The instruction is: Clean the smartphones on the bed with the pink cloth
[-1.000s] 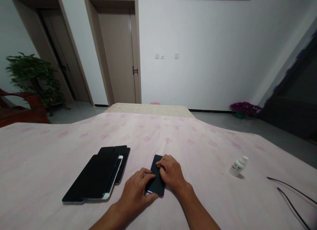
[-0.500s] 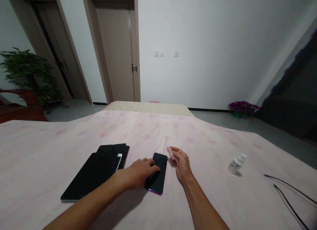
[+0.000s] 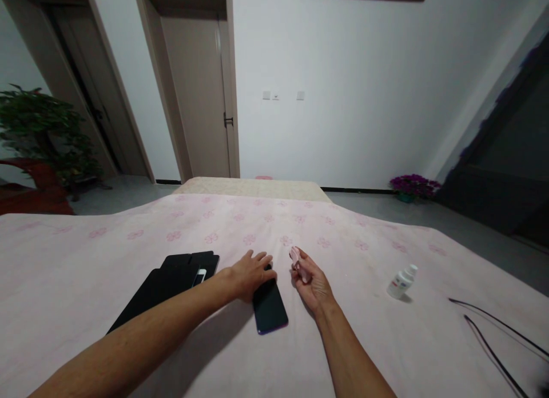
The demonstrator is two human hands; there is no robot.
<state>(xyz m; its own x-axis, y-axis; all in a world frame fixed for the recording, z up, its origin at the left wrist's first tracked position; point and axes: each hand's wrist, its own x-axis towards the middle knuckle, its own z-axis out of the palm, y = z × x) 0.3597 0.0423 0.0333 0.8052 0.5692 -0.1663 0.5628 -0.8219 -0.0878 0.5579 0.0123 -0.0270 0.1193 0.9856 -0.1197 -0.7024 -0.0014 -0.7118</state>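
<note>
A dark phone lies flat on the pink flowered cloth, its near end angled slightly right. My left hand rests over the phone's far left part, fingers spread, with the thumb across its top; the far end is partly covered. Just right of the phone, my right hand is closed on a small crumpled pink cloth, pinched between thumb and fingers. To the left lies a stack of black flat devices, partly hidden by my left forearm, with a small white-edged phone on it.
A white bottle stands on the pink cloth to the right. Two ends of black cable lie at the right front. Beyond the table are a door, a wall and purple flowers.
My left hand has moved to the phone's far end and its fingers have spread. The phone has turned, its near end now further right. My right hand has rotated, showing more of the pink cloth.
</note>
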